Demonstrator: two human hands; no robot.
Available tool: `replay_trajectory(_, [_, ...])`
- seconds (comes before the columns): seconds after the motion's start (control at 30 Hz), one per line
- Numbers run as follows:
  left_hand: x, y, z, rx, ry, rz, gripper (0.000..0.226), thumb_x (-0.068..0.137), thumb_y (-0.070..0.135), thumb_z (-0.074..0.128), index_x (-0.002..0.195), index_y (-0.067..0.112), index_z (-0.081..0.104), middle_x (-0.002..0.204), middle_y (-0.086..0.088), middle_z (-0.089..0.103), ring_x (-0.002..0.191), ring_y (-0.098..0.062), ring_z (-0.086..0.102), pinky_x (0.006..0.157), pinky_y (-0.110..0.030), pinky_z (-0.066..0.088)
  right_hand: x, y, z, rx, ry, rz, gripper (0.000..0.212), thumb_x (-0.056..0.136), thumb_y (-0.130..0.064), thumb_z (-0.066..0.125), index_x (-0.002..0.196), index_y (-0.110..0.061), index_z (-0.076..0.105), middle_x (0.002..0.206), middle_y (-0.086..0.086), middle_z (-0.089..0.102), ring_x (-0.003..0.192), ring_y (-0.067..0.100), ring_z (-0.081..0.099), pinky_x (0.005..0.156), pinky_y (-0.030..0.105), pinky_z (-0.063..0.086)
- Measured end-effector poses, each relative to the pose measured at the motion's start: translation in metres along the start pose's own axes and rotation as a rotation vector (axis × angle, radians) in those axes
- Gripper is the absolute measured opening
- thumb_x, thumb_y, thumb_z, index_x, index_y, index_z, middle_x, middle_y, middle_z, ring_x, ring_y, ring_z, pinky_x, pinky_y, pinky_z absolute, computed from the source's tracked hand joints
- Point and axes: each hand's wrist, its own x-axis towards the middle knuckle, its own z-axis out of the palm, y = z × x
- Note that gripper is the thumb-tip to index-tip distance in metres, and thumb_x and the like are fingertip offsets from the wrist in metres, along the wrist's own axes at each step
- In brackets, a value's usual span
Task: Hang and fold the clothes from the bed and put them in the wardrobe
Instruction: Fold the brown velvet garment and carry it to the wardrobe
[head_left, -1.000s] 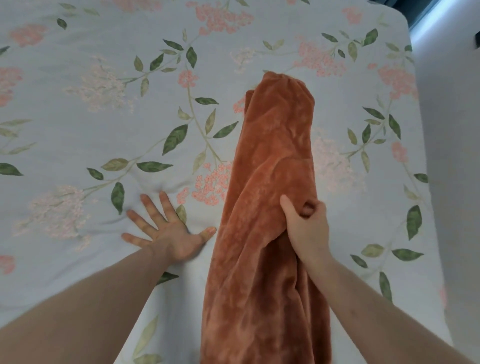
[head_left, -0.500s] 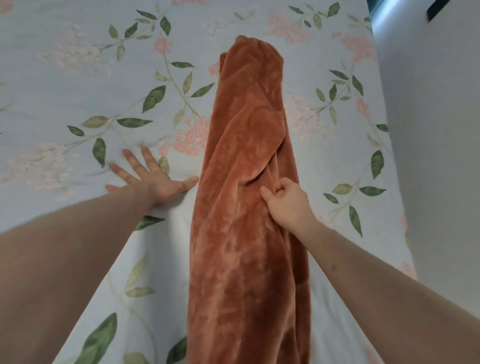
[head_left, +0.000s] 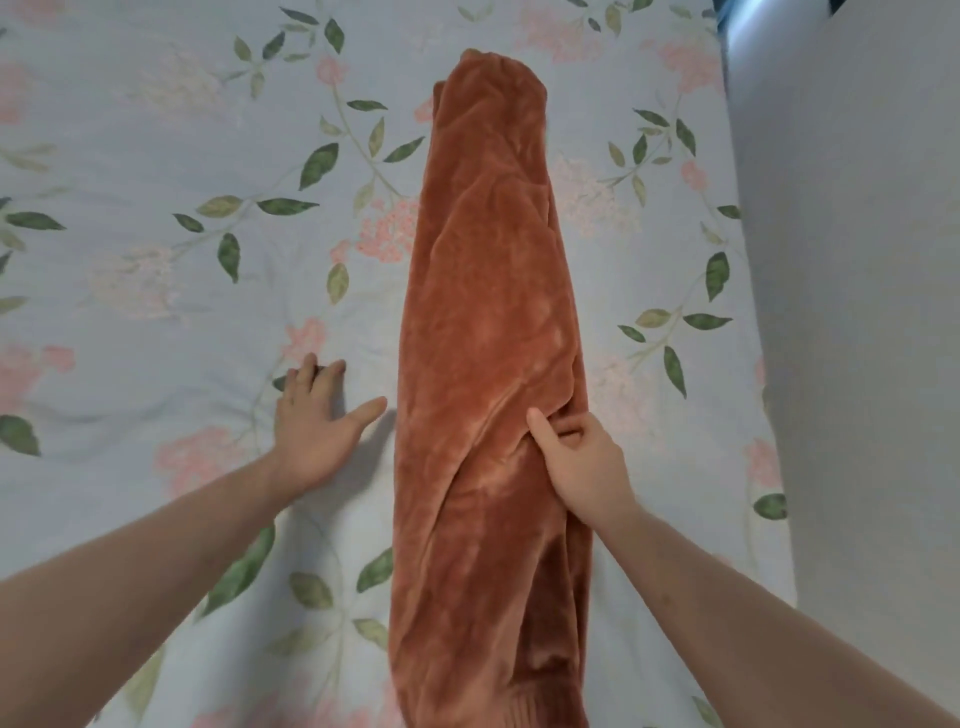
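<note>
My right hand pinches a fold of the garment, which lies lengthwise on the bed. My left hand presses flat, fingers released, just beside its left edge.

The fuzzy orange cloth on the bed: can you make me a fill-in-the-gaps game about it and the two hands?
1. The long rust-orange plush garment lies on a bedsheet printed with leaves and ____.
2. The ____ hand pinches a fold of the garment.
3. The left hand rests on the ____, beside the garment.
4. Only ____ hand touches the garment.

Missing words: flowers; right; bedsheet; one
</note>
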Motion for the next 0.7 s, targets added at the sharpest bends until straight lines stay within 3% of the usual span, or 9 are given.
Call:
replay_trajectory(0.07, [-0.051, -0.008, 0.010, -0.079, -0.041, 0.038, 0.088, 0.074, 0.074, 0.054, 0.147, 0.026, 0.052, 0.168, -0.003, 0.024, 0.155, -0.021, 0.019, 0.126, -0.042, 0.017, -0.030, 0.024, 0.008, -0.080, -0.091, -0.016, 0.047, 0.080, -0.073, 0.070, 0.100, -0.031, 0.064, 0.096, -0.013, 0.070, 0.089, 0.009, 0.067, 0.085, 0.035, 0.055])
replay_trajectory(0.13, [-0.099, -0.018, 0.019, -0.091, -0.100, 0.094, 0.086, 0.076, 0.081, 0.055, 0.142, 0.025, 0.055, 0.158, 0.000, 0.041, 0.145, -0.019, 0.037, 0.120, -0.039, 0.029, -0.049, 0.041, 0.011, -0.099, -0.123, -0.024, 0.040, 0.085, -0.059, 0.074, 0.107, -0.026, 0.068, 0.100, -0.011, 0.072, 0.095, 0.015, 0.069, 0.090, 0.037, 0.057])
replay_trajectory(0.3, [-0.187, -0.035, 0.050, -0.304, -0.182, -0.136, 0.096, 0.058, 0.089, 0.071, 0.134, 0.033, 0.053, 0.121, 0.013, 0.066, 0.105, -0.001, 0.066, 0.097, -0.031, 0.053, -0.083, 0.060, -0.001, 0.057, 0.136, 0.055, 0.030, 0.089, -0.054, 0.073, 0.083, -0.025, 0.068, 0.078, -0.012, 0.070, 0.084, 0.018, 0.069, 0.076, 0.034, 0.051])
replay_trajectory(0.4, [-0.226, -0.046, 0.063, -0.251, -0.233, -0.259, 0.093, 0.048, 0.085, 0.076, 0.124, 0.036, 0.053, 0.100, 0.008, 0.070, 0.084, 0.004, 0.068, 0.081, -0.024, 0.052, -0.104, 0.075, -0.007, 0.018, 0.110, 0.143, 0.043, 0.085, -0.066, 0.070, 0.081, -0.024, 0.065, 0.076, -0.009, 0.070, 0.075, 0.014, 0.067, 0.069, 0.035, 0.050])
replay_trajectory(0.5, [-0.259, -0.054, 0.072, -0.306, -0.265, -0.395, 0.092, 0.040, 0.080, 0.079, 0.114, 0.030, 0.057, 0.093, 0.001, 0.070, 0.080, -0.003, 0.070, 0.085, -0.032, 0.055, -0.124, 0.092, -0.008, -0.021, -0.055, 0.218, 0.056, 0.080, -0.076, 0.067, 0.086, -0.021, 0.064, 0.082, -0.005, 0.071, 0.077, 0.011, 0.067, 0.066, 0.031, 0.046])
replay_trajectory(0.57, [-0.279, -0.056, 0.075, -0.325, -0.337, -0.451, 0.086, 0.042, 0.078, 0.083, 0.110, 0.033, 0.056, 0.091, 0.002, 0.073, 0.081, -0.004, 0.071, 0.083, -0.030, 0.056, -0.144, 0.106, -0.006, -0.049, -0.184, 0.206, 0.054, 0.076, -0.077, 0.070, 0.088, -0.025, 0.066, 0.083, -0.009, 0.073, 0.078, 0.007, 0.068, 0.066, 0.027, 0.047])
replay_trajectory(0.63, [-0.295, -0.058, 0.076, -0.301, -0.401, -0.460, 0.071, 0.053, 0.072, 0.087, 0.106, 0.037, 0.056, 0.090, 0.013, 0.076, 0.075, 0.006, 0.069, 0.071, -0.016, 0.052, -0.164, 0.121, -0.005, -0.068, -0.260, 0.158, 0.042, 0.074, -0.069, 0.078, 0.092, -0.032, 0.070, 0.085, -0.016, 0.076, 0.079, -0.002, 0.069, 0.066, 0.019, 0.049])
replay_trajectory(0.7, [-0.305, -0.058, 0.074, -0.278, -0.407, -0.429, 0.053, 0.067, 0.062, 0.087, 0.104, 0.038, 0.059, 0.091, 0.026, 0.073, 0.073, 0.009, 0.068, 0.063, -0.010, 0.048, -0.177, 0.133, -0.008, -0.051, -0.278, 0.115, 0.025, 0.079, -0.048, 0.084, 0.097, -0.034, 0.072, 0.085, -0.018, 0.077, 0.083, -0.002, 0.072, 0.064, 0.012, 0.049])
